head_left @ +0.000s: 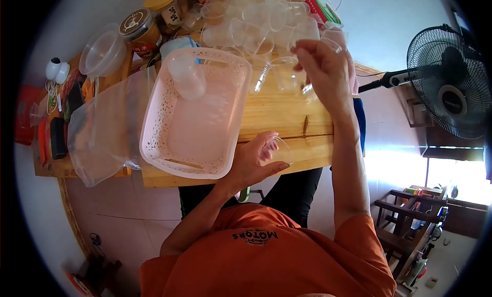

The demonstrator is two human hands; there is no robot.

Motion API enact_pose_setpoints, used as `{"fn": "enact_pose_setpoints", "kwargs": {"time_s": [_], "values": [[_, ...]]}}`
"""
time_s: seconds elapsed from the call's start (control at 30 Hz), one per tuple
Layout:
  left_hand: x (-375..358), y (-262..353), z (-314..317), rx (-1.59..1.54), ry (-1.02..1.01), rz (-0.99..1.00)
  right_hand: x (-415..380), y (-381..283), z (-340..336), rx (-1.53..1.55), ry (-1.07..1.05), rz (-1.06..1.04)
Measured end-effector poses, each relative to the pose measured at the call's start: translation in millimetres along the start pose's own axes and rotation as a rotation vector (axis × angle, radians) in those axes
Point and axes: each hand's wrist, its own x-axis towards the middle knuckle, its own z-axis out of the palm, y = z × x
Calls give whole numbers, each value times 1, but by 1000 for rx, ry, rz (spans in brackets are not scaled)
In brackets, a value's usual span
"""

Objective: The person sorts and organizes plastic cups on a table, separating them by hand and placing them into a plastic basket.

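My left hand [253, 161] is curled around a clear plastic cup [283, 149] near the table's front edge. The cup's round rim faces right, between fingers and thumb. My right hand [324, 71] is raised above the right side of the table, its fingers loosely bent and apart, with nothing visible in them. Just left of it, a clear cup [285, 74] lies on the wood. A large pile of clear plastic cups [256, 25] covers the back of the table. In the pink basket [195, 138], a stack of clear cups [187, 77] leans at the back left corner.
Left of the basket lies a clear plastic bag [102, 123]. Jars, one with a yellow lid [161, 0], and a translucent bowl [104, 51] stand at the back left. A black fan [448, 87] is at the right. A green and red box [324, 10] sits behind the cups.
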Motion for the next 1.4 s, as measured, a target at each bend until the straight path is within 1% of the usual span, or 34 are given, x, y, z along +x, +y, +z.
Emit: {"fn": "enact_pose_setpoints", "kwargs": {"time_s": [0.1,0.17,0.2,0.23,0.37,0.43,0.47,0.5,0.53,0.57,0.63,0.67,0.8,0.97,1.1,1.2,1.27,1.3,1.37,1.4], "values": [[1,2,0,19,-10,-8,-34,-8,-11,38,-172,160],[0,1,0,-59,14,-12,-56,-12,-15,112,-272,210],[-1,0,0,-59,11,-16,-67,-12,-16,105,-307,221],[0,-2,1,-68,18,7,-75,-10,-22,13,-417,232],[0,-10,4,-113,45,53,-100,-13,-22,55,-514,198],[1,-10,6,-133,44,77,-111,-13,-20,70,-515,143],[1,-11,6,-157,48,103,-116,-12,-19,73,-509,147],[1,-14,7,-154,43,100,-120,-11,-17,85,-523,99],[2,-20,9,-157,51,137,-123,-10,-15,97,-536,51],[2,-23,9,-160,58,176,-125,-10,-14,100,-532,55],[2,-18,8,-111,55,197,-128,-10,-10,-4,-557,54],[3,-16,8,-64,56,222,-131,-8,-8,-25,-522,33],[3,-17,11,-51,65,233,-133,-6,-8,-58,-473,-4],[2,-8,12,-29,70,167,-135,-1,-16,-118,-439,36],[3,-2,9,43,70,200,-133,-4,-24,-131,-375,57],[3,-2,7,83,75,207,-128,-6,-29,-105,-336,139],[2,1,7,17,32,89,-126,-8,-32,-94,-325,181],[2,0,7,14,34,87,-125,-8,-34,-84,-311,223],[2,-2,7,14,34,101,-124,-6,-39,-74,-296,234],[2,-2,7,11,37,100,-123,-8,-42,-57,-246,286]]}}
